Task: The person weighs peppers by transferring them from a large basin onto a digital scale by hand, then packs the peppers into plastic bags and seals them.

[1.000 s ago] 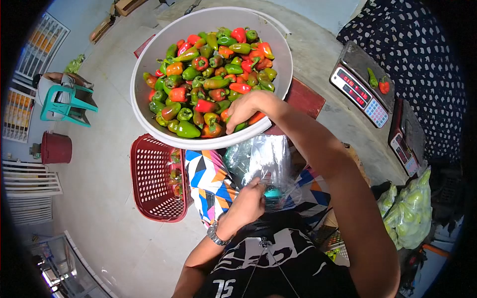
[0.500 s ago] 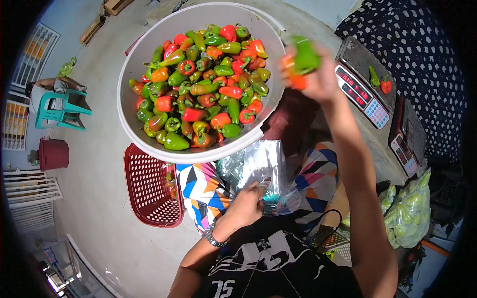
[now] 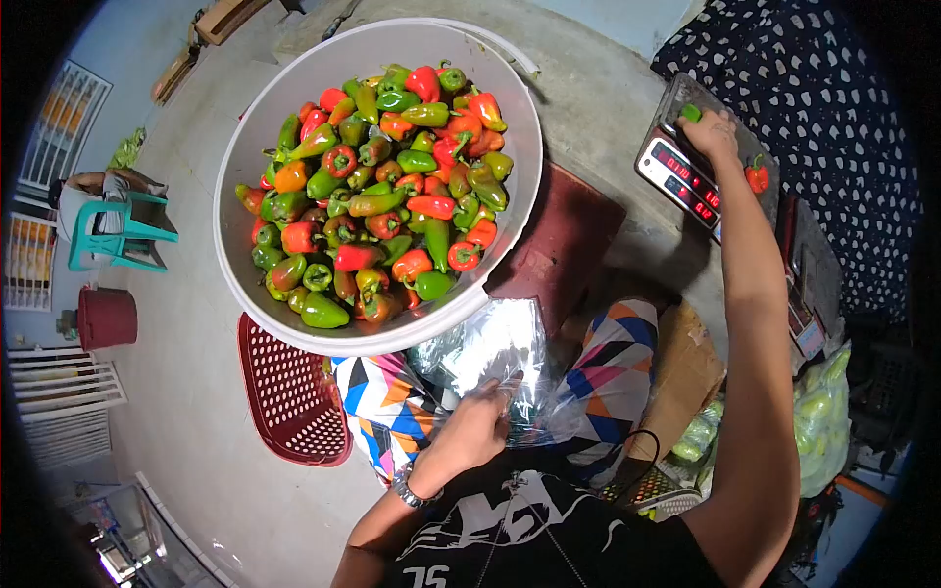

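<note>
On the digital scale [image 3: 676,176] at the right, my right hand [image 3: 714,135] is closed around a green pepper [image 3: 692,113] over the metal pan. A red pepper [image 3: 756,174] lies on the pan beside my wrist. In my lap, my left hand [image 3: 477,426] pinches a stack of clear plastic bags [image 3: 505,338], its fingertips partly hidden. A large pale tub [image 3: 230,250] full of red, green and mixed-colour peppers [image 3: 377,201] stands in front of me. The scale's red digits are lit.
A dark red perforated basket [image 3: 284,392] sits on the floor left of my legs. At the right are a second scale [image 3: 809,274], a cardboard box [image 3: 686,363] and a bag of green produce [image 3: 821,421]. Someone sits on a teal chair [image 3: 123,230] far left.
My right hand has swung from beside the tub to the scale, carrying peppers. The green pepper that lay on the pan is now covered from view. My left hand stays on the bags.
</note>
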A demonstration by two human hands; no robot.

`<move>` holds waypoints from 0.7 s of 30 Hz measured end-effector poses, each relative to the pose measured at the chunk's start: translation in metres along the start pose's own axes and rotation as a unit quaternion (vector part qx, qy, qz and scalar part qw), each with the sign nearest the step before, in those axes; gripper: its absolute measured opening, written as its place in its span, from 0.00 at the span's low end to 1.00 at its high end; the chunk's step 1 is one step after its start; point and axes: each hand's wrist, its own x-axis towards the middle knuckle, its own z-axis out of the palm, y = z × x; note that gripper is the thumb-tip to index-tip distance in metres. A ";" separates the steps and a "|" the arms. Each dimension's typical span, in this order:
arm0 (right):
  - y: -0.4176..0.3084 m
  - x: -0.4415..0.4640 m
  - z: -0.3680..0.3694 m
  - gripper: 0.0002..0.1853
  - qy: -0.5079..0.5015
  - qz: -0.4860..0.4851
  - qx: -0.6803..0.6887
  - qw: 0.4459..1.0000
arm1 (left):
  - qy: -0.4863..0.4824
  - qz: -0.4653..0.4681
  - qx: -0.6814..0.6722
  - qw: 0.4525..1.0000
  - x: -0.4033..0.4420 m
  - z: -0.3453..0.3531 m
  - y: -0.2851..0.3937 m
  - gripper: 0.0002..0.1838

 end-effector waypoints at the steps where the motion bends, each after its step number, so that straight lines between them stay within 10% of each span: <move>1: -0.002 0.000 0.000 0.44 -0.009 0.012 0.008 1.000 | -0.004 -0.013 -0.002 1.000 0.000 -0.002 0.003 0.25; 21: 0.003 0.001 -0.003 0.47 0.044 -0.036 -0.008 0.998 | 0.028 -0.020 -0.005 0.999 -0.010 0.001 -0.002 0.15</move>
